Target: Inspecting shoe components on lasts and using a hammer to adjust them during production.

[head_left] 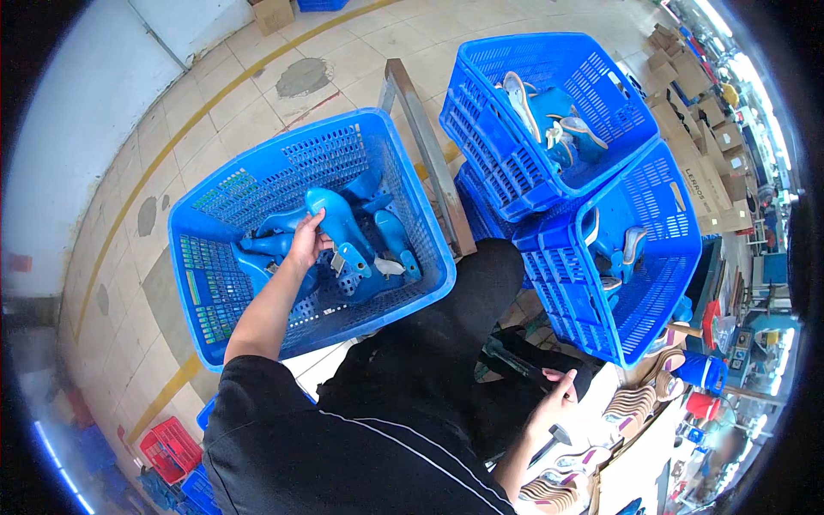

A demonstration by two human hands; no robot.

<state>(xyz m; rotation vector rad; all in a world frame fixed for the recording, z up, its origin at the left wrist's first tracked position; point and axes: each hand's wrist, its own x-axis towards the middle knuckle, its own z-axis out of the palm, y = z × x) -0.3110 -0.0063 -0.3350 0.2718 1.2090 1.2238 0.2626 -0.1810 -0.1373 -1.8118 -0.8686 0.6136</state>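
Observation:
My left hand (307, 242) reaches into a blue plastic crate (412, 206), its fingers closed around the edge of a blue shoe last (339, 225). Several more shoe lasts lie jumbled in the same crate, among them a blue last (393, 233) just right of the held one. My right hand (558, 402) is low at the right, by my black-clad leg. Its fingers are curled together, with dark material beside them; what they hold is hard to make out. Close below that hand is a dark tool with a metal end (560, 434).
Two more blue crates stand to the right, an upper crate (549, 196) and a nearer crate (622, 352), both with shoes inside. A metal bar (429, 159) stands between the crates. Several shoe soles (631, 405) line a bench at lower right. Cardboard boxes (708, 184) are stacked far right.

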